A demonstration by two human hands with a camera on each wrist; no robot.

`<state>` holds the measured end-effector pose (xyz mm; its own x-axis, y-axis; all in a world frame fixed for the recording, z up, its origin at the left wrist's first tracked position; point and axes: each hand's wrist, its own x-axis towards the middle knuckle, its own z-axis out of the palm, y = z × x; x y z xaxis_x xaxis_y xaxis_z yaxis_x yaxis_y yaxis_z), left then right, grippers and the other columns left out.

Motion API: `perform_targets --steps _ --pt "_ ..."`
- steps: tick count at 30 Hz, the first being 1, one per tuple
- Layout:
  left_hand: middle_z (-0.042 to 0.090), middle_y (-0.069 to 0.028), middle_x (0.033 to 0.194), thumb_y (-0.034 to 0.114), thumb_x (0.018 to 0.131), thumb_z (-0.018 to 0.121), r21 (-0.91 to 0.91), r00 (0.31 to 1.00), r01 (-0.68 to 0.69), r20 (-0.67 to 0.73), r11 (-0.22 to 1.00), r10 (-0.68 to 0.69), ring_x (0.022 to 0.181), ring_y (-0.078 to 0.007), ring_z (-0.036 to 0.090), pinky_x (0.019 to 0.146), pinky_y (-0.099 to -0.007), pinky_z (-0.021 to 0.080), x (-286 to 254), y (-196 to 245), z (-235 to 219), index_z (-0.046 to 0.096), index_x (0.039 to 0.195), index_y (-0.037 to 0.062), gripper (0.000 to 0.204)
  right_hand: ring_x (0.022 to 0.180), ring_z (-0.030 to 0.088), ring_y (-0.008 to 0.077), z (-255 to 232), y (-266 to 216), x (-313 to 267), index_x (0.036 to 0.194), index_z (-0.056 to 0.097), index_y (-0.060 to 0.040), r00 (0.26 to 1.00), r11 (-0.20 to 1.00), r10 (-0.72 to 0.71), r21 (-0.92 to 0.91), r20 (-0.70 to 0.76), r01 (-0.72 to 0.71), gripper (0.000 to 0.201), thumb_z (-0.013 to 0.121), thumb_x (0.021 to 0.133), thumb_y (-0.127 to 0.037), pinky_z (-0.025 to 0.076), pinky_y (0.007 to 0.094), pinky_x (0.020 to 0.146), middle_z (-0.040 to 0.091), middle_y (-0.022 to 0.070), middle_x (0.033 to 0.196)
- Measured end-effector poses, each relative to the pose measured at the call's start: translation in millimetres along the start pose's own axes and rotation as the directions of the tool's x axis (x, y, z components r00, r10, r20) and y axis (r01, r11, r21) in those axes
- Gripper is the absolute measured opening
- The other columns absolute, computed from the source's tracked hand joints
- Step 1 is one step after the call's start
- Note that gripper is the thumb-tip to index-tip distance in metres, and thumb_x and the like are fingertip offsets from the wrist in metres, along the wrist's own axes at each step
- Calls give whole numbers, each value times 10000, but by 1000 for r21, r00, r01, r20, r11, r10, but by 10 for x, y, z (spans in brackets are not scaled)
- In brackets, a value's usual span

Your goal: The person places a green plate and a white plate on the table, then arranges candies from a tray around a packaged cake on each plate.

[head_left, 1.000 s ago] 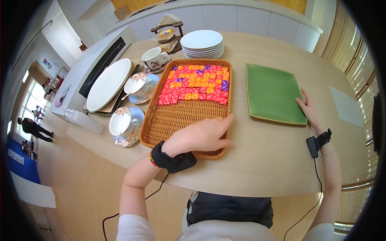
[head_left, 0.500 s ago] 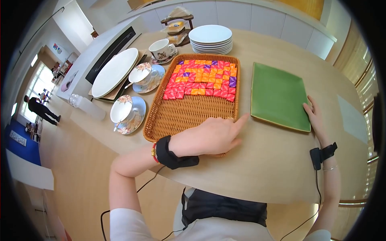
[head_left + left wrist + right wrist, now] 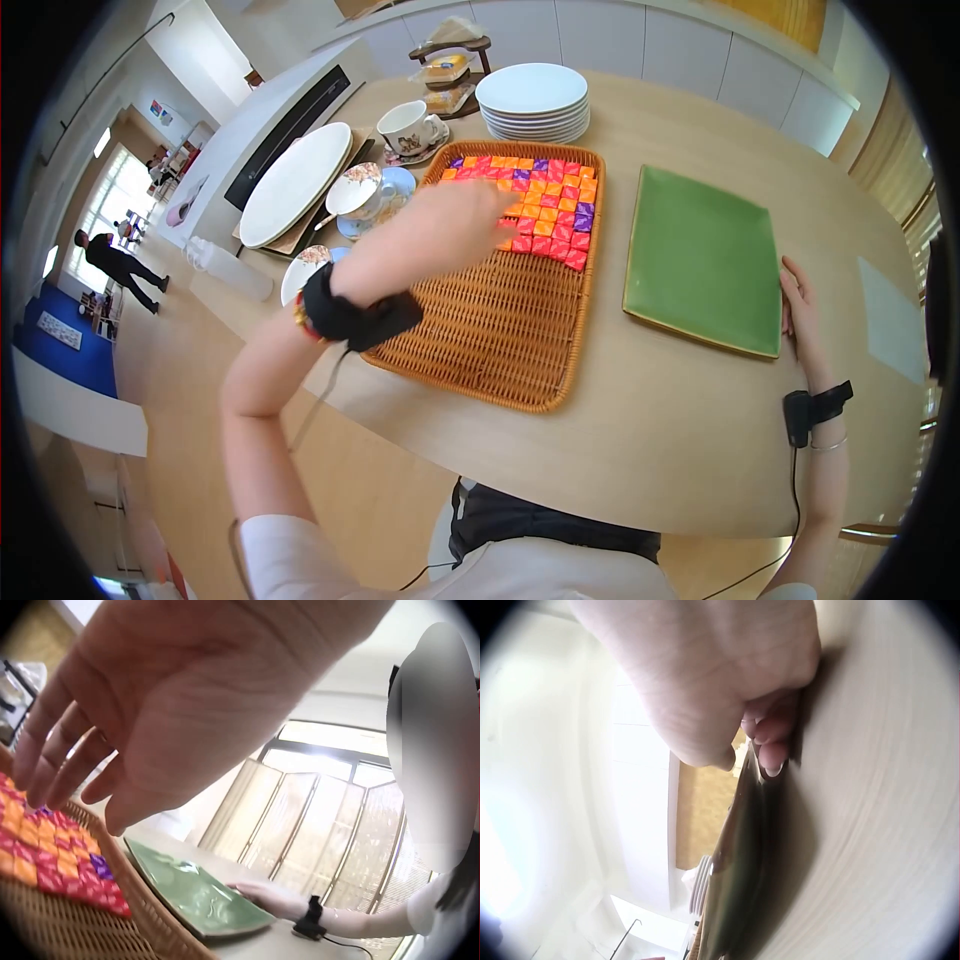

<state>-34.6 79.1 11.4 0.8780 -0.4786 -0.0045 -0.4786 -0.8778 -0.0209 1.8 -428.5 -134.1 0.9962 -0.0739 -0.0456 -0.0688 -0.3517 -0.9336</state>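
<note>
My left hand (image 3: 445,230) hovers above the woven basket (image 3: 480,335), over rows of small wrapped square candies (image 3: 540,210) in red, orange and purple. Its fingers (image 3: 64,757) hang loosely toward the candies and hold nothing; in the head view this hand covers part of the rows. At the right edge of a square green plate (image 3: 705,260) rests my right hand (image 3: 805,310), low against the table. In the right wrist view, its bent fingertips (image 3: 772,759) are right by the plate's rim, with the thumb (image 3: 716,757) on the upper side.
Left of the basket stand floral cups on saucers, one cup (image 3: 405,128) at the back, a large white oval plate (image 3: 297,190) and a translucent bottle (image 3: 230,270). Behind it are stacked white plates (image 3: 532,92) and a small brown stand (image 3: 450,70). Cables trail from both wrists.
My left hand has moved from the basket's near right corner back and left to above the candies. The right hand stays by the green plate, its thumb no longer lying over the rim.
</note>
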Motion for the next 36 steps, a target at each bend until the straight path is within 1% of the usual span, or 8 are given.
perform_targets --steps 5,7,11,14,18,21,29,36 --pt "715 -212 1030 242 922 661 -225 991 60 -104 973 -85 955 -333 691 857 -407 541 342 -195 152 665 1208 -18 387 535 491 38 -52 -212 -82 1466 464 -59 998 999 45 -16 45 -45 496 533 1051 -320 401 188 477 562 -14 737" --pt "723 -197 1054 234 912 671 -283 993 80 -56 956 -99 949 -310 696 865 -387 539 419 -224 164 675 1198 -17 380 725 556 68 -50 -329 -32 1456 473 -80 955 892 -186 -447 -233 64 461 537 1052 -293 474 220 674 580 23 820" --pt "724 -178 1061 261 915 674 -370 998 53 -5 928 -59 968 -288 691 868 -380 535 604 -384 306 678 1211 -2 395 875 564 101 219 -792 74 1376 545 -77 766 782 -576 -467 -287 413 377 561 1039 -246 474 273 828 593 35 891" --pt "721 -160 1095 289 927 671 -420 995 67 90 905 -31 1008 -267 681 884 -367 528 615 -427 404 684 1211 8 399 854 594 133 908 -1474 -160 1211 633 -33 841 787 -503 -295 202 542 271 626 977 -170 494 300 821 604 35 884" --pt "712 -140 1141 301 948 659 -502 979 122 201 856 -22 1056 -245 665 906 -355 519 537 -491 439 692 1207 19 384 977 618 271 1677 -1730 -195 1107 666 -16 605 590 -537 -251 588 767 235 664 905 -137 499 368 872 642 130 929" --pt "719 -132 1106 250 947 660 -516 995 64 104 854 -12 1036 -227 672 896 -344 524 515 -568 528 697 1183 13 336 1060 577 301 2123 -1576 -39 1010 698 -28 455 418 -657 -212 601 883 206 701 858 -167 472 419 902 661 119 928" --pt "731 -104 1004 75 848 705 -594 997 -27 43 804 65 941 -206 690 860 -344 543 582 -558 779 708 1076 1 240 978 594 293 2456 -1721 165 863 692 -61 525 261 -517 -460 676 849 268 801 762 -284 458 407 811 669 77 891" --pt "702 -115 915 124 794 782 -540 998 -44 10 840 59 858 -235 671 780 -354 537 560 -469 812 679 1032 2 287 868 655 281 2659 -1772 279 869 661 -43 621 413 -286 -490 730 767 408 846 710 -369 471 415 759 670 105 871"
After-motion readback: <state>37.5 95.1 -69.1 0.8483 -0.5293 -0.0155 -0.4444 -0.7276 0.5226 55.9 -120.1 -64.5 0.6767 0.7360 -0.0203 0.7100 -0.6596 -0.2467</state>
